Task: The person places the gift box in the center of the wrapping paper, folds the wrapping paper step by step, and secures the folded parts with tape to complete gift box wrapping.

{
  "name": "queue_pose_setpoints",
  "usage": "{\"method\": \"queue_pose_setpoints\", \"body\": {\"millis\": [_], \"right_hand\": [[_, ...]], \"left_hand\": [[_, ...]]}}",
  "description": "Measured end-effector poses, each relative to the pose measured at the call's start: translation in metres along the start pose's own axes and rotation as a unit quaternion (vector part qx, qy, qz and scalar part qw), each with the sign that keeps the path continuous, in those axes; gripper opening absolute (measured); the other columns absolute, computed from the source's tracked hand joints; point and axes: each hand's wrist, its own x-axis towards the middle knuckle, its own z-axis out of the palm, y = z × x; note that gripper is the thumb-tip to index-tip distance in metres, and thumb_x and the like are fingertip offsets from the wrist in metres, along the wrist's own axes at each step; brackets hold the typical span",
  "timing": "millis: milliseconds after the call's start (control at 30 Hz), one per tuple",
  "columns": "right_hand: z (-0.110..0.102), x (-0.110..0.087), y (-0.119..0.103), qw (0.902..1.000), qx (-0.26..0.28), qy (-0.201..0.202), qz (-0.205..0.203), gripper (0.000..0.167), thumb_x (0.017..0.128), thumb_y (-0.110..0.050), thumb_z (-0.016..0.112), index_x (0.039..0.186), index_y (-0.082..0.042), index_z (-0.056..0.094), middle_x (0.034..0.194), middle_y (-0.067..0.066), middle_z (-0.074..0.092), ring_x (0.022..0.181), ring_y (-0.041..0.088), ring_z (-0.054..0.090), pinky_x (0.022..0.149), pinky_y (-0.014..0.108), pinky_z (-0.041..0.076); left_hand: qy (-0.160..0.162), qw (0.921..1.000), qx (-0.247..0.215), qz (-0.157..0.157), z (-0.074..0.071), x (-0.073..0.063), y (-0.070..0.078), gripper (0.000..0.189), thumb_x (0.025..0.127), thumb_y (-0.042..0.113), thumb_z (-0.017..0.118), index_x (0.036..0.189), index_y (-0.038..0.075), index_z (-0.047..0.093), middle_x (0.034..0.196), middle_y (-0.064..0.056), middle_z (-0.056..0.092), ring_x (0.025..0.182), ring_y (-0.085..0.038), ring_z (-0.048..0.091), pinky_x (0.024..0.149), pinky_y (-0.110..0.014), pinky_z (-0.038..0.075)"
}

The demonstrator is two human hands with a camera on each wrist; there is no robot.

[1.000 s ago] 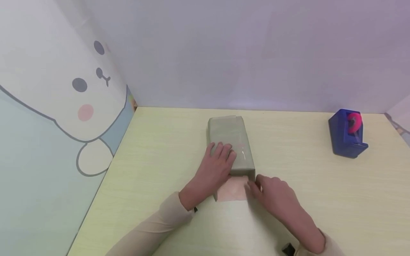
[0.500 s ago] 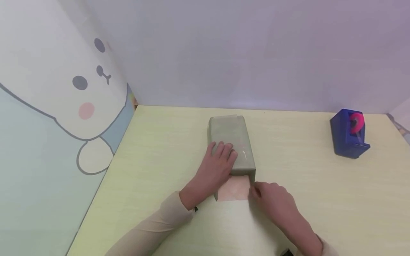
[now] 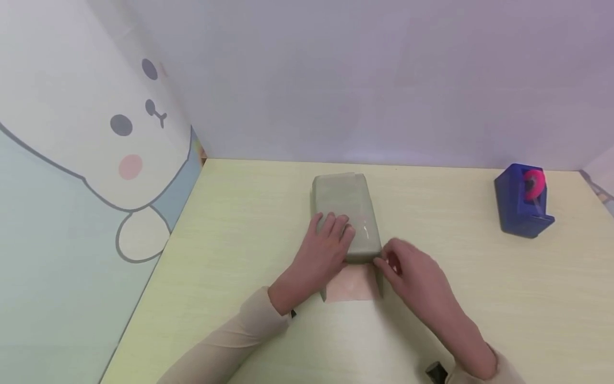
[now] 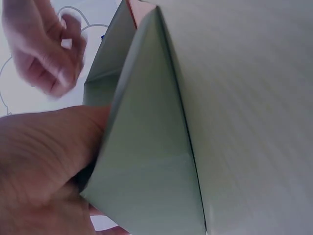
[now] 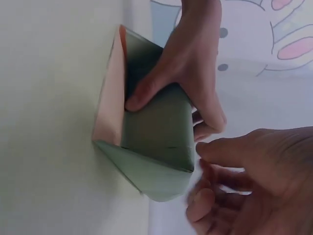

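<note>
A box wrapped in green paper [image 3: 342, 197] lies on the table with one end toward me. At that end the side flaps stick out, and a bottom flap with a pink inner face [image 3: 352, 285] lies along the tabletop. My left hand [image 3: 321, 258] holds the box, its fingers over the top and its thumb against the end, as the right wrist view shows. In the left wrist view, a triangular side flap [image 4: 151, 127] stands up close by. My right hand [image 3: 417, 282], fingers loosely bent, is at the near right top corner, holding nothing visible.
A blue tape dispenser [image 3: 523, 205] with a pink roll stands at the right back of the table [image 3: 240, 224]. A plain wall [image 3: 360, 80] rises behind, and a panel with a cartoon animal [image 3: 120, 176] borders the left side.
My right hand has moved up from the lower part of the right side flap to the box's top corner. My left hand has stayed on the box.
</note>
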Motion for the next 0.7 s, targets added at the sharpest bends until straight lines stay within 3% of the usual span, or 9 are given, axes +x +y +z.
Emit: {"method": "queue_pose_setpoints", "body": {"millis": [100, 167, 333, 433, 533, 600, 700], "right_hand": [[0.004, 0.014, -0.002, 0.9941, -0.022, 0.053, -0.092, 0.027, 0.085, -0.009, 0.085, 0.101, -0.012, 0.063, 0.097, 0.002, 0.061, 0.09, 0.021, 0.056, 0.068, 0.032, 0.051], [0.009, 0.022, -0.003, 0.9901, -0.032, 0.053, -0.126, 0.034, 0.081, -0.008, 0.088, 0.103, -0.011, 0.062, 0.101, 0.003, 0.061, 0.096, 0.023, 0.054, 0.072, 0.034, 0.052], [0.015, 0.033, -0.003, 0.9917, -0.037, 0.025, -0.12, 0.037, 0.079, -0.011, 0.091, 0.098, -0.014, 0.06, 0.092, -0.003, 0.057, 0.089, 0.017, 0.05, 0.067, 0.028, 0.048], [0.019, 0.037, -0.006, 0.9919, -0.054, 0.027, -0.111, 0.037, 0.078, -0.013, 0.091, 0.094, -0.014, 0.057, 0.089, -0.002, 0.053, 0.086, 0.017, 0.048, 0.062, 0.027, 0.045], [0.024, 0.039, -0.01, 0.9903, -0.074, 0.033, -0.113, 0.038, 0.079, -0.014, 0.091, 0.092, -0.013, 0.056, 0.088, 0.0, 0.05, 0.085, 0.018, 0.047, 0.059, 0.027, 0.044], [0.027, 0.039, -0.012, 0.9891, -0.082, 0.039, -0.117, 0.039, 0.079, -0.015, 0.092, 0.092, -0.013, 0.055, 0.088, 0.0, 0.048, 0.085, 0.018, 0.046, 0.057, 0.026, 0.044], [0.029, 0.039, -0.013, 0.9879, -0.082, 0.048, -0.122, 0.042, 0.077, -0.014, 0.093, 0.091, -0.013, 0.054, 0.087, -0.001, 0.047, 0.084, 0.017, 0.045, 0.056, 0.026, 0.044]], "left_hand": [[0.01, 0.9999, -0.001, 0.0, 0.001, -0.001, -0.001, 0.056, 0.084, 0.045, 0.081, 0.119, 0.014, 0.052, 0.134, -0.006, 0.052, 0.122, -0.028, 0.051, 0.109, -0.048, 0.044], [0.017, 0.9998, -0.002, 0.003, 0.002, -0.001, -0.001, 0.054, 0.086, 0.047, 0.081, 0.118, 0.014, 0.052, 0.132, -0.006, 0.053, 0.121, -0.028, 0.052, 0.108, -0.048, 0.045], [0.004, 0.9998, -0.014, 0.013, 0.004, 0.005, -0.001, 0.059, 0.086, 0.053, 0.08, 0.119, 0.013, 0.051, 0.136, -0.006, 0.052, 0.124, -0.025, 0.051, 0.111, -0.047, 0.044], [-0.04, 0.995, -0.091, 0.012, -0.002, 0.008, -0.011, 0.066, 0.085, 0.052, 0.082, 0.128, 0.012, 0.052, 0.144, -0.007, 0.049, 0.129, -0.025, 0.049, 0.115, -0.047, 0.04], [-0.084, 0.9734, -0.21, -0.034, -0.015, 0.003, -0.026, 0.069, 0.085, 0.046, 0.085, 0.133, 0.009, 0.051, 0.148, -0.008, 0.048, 0.134, -0.027, 0.047, 0.114, -0.048, 0.04], [-0.103, 0.9508, -0.272, -0.108, -0.026, -0.005, -0.034, 0.065, 0.087, 0.042, 0.084, 0.132, 0.006, 0.052, 0.141, -0.01, 0.052, 0.129, -0.029, 0.048, 0.106, -0.047, 0.045], [-0.128, 0.9212, -0.3, -0.212, -0.037, -0.022, -0.037, 0.052, 0.093, 0.041, 0.078, 0.122, 0.003, 0.057, 0.115, -0.011, 0.06, 0.103, -0.027, 0.056, 0.082, -0.039, 0.051]]}}
